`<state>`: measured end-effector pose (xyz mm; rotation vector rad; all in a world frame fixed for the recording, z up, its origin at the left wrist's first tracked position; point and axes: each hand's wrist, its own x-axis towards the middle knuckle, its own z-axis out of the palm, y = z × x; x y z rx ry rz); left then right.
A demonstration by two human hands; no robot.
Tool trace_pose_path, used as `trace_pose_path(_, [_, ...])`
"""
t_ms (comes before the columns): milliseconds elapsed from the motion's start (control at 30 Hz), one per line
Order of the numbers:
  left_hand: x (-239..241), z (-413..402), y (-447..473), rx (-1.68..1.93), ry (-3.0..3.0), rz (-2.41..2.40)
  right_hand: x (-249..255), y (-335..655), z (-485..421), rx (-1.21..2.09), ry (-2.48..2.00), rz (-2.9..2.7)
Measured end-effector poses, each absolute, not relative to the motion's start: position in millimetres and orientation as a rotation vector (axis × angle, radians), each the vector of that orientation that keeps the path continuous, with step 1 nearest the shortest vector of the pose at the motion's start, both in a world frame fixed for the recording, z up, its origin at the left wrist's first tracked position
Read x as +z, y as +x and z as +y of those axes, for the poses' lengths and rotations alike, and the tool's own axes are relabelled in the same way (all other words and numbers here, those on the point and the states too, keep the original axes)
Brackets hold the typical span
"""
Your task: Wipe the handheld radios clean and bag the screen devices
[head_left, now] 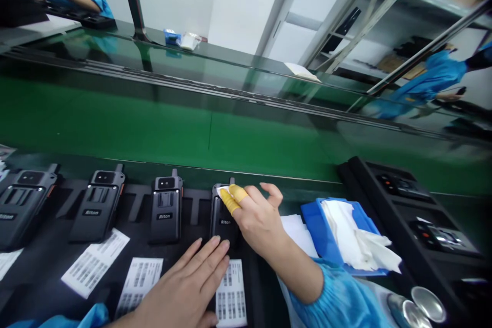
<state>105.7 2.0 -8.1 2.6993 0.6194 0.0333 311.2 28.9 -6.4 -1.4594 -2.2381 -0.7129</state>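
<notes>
"What could you read, starting from the left?"

"On the first phone (26, 205) the badge was partly cut off by the edge of the view. The second phone (94, 220) and third phone (165, 228) both plainly said 'Riton'. The paper slips (96, 262) on their near side bore barcodes, with print too small to read."

"And after those?"

"The left hand (188, 284). It lay flat, fingers nearly straight, fingertips at the near end of the fourth phone (223, 233). I saw nothing in its hold, though its palm was hidden."

"How did that fourth phone lie?"

"Back up, its long axis running near to far, antenna (231, 181) at the far end, with 'Riton' on its back too. It lay just beyond the left fingertips and to the left of the right hand (255, 220)."

"Which hand was nearer?"

"Both were at it: the left at the near end, the right at the far end. The right was pinched closed on a white cloth (220, 190), yellow finger covers (229, 203) on its tips."

"Farther right?"

"A blue bin (313, 218) of cloths, then a black tray (372, 200) with more phones, no writing legible there."
</notes>
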Motion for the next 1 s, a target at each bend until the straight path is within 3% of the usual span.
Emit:
trace_pose_path(700, [-9.1, 2.7, 105.5, 0.054, 2.8, 0.616, -8.3, 311.2, 21.9, -0.827, -1.867, -1.864])
trace_pose_path(1000, [-12.2, 5.9, 107.2, -0.007, 2.743, 0.606, -12.2, 311.6, 24.0, -0.703, -1.516, -2.088])
